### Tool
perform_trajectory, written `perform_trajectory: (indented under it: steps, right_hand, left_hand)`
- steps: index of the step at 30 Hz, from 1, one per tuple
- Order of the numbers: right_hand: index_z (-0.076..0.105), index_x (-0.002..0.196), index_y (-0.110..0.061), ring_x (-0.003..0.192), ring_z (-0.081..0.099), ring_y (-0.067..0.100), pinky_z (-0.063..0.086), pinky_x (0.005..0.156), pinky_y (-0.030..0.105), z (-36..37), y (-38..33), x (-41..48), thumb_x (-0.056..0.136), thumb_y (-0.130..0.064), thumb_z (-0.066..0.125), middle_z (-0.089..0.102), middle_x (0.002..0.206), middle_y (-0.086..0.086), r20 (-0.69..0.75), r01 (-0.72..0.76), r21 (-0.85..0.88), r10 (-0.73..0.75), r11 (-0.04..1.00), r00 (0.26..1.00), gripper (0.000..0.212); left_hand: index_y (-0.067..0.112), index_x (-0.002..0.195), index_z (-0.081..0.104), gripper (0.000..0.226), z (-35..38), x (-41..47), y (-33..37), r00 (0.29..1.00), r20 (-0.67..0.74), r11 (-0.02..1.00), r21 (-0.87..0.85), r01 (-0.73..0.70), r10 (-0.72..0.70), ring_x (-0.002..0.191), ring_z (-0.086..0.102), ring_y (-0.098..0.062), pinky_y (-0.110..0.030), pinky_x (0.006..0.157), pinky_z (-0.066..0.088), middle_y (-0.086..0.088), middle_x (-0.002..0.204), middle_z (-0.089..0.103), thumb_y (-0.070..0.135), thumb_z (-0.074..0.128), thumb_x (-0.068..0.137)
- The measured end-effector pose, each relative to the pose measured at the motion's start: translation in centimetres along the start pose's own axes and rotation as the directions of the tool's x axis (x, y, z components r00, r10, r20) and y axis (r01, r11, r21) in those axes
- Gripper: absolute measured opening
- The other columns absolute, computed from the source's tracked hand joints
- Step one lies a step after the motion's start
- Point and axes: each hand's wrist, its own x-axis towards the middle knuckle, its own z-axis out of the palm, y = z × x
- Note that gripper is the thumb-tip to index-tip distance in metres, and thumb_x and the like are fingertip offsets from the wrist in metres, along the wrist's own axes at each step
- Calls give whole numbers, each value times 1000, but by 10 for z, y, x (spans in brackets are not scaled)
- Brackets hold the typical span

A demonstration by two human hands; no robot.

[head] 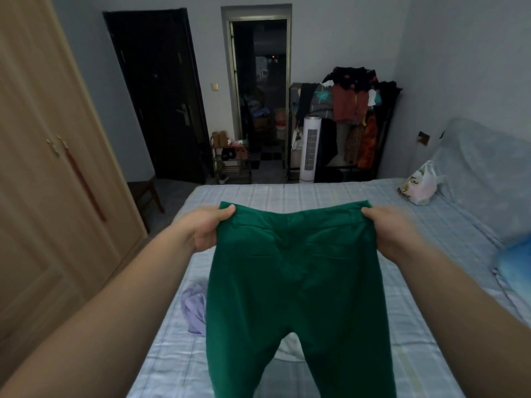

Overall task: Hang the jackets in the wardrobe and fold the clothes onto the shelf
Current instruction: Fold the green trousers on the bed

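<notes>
Lighting is dim and cool, with a blue-grey cast. The doorway (260,90) and door (156,93) are near black, detail lost. Shadows are soft; no glare. Wide-angle distortion bows the wardrobe (43,168) and stretches both forearms at the lower corners. The far rack (349,116) is slightly soft.

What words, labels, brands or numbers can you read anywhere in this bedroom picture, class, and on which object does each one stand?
Plastic bag on the bed: dark print on its side, too blurred to read with confidence.
Green trousers, held at the waistband by the left hand and right hand: no label or text visible.
White tower fan: no readable marking.
</notes>
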Motion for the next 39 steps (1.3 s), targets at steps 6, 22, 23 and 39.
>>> perform_trajectory:
  steps: [6,22,23,39]
  right_hand:
    - [78,86,-15,82,75,25,58,64,29,57,38,-63,99,-13,53,77,88,12,92,172,60,-177,983,980,28]
    - [59,134,-9,125,59,16,47,106,34,93,92,-132,104,-8,39,63,135,5,372,90,227,-172,970,912,37]
    - [58,134,-5,125,59,17,47,106,35,90,90,-129,104,-14,40,63,135,6,399,60,247,-158,967,903,37]
    - [64,105,-52,134,36,2,29,110,29,68,44,-67,85,-5,61,38,146,-23,599,511,-549,-114,662,793,51]
  left_hand:
    - [-8,115,65,29,54,-17,-42,981,22,981,-35,-192,193,107,69,-39,-44,92,58,-27,112,71,13,48,105]
    - [62,117,56,47,78,-46,-114,881,138,787,403,-468,453,107,65,4,-12,85,51,25,115,69,39,73,81]
    - [62,117,55,52,77,-45,-115,871,137,772,414,-483,471,107,65,3,-13,85,51,25,115,69,36,76,77]
    - [36,96,74,32,24,-60,-91,852,47,826,222,-518,522,97,71,-16,-27,80,56,2,101,76,10,57,93]
